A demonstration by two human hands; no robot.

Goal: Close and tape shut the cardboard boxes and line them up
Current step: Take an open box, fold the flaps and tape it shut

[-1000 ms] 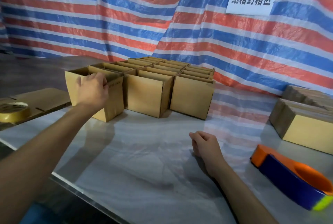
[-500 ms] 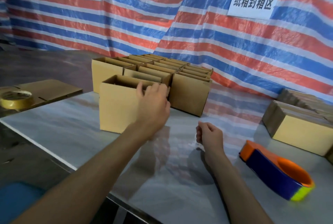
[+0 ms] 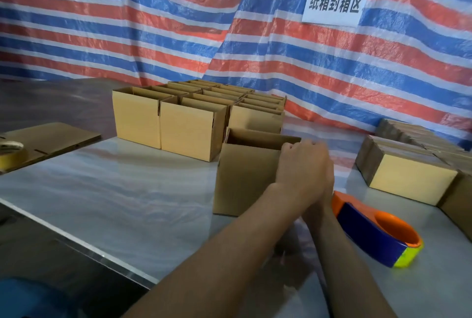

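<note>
Left grip (image 3: 304,169): fingers curled over the top right rim of the open box (image 3: 242,179), clamped on the cardboard wall. Right grip: hidden behind the left one, only the right forearm (image 3: 342,251) shows, so can't tell if it's spread or closed.

Change vs 1 s ago: the left grip was then on this box at the front-left corner of the open-box group (image 3: 189,126). At 0.5 s ago the box was out of the group, mid-counter. It now sits upright on the counter (image 3: 127,190) right in front of the person, well apart from the group and beside where the right grip has been resting. Camera also swung right w/ it.

Box top is open, no tape on it yet. Tape dispenser (image 3: 378,236), orange/blue, lies just right of the arms, untouched. Sealed boxes (image 3: 408,179) are lined up at far right. Spare tape roll (image 3: 10,154) and flat cardboard (image 3: 51,138) at far left.

Meaning for the task, prob.: one box is fetched into the work spot. Next would be folding the flaps shut w/ both grips, then taping. The rest of the group is open too, so the task is far from done.
</note>
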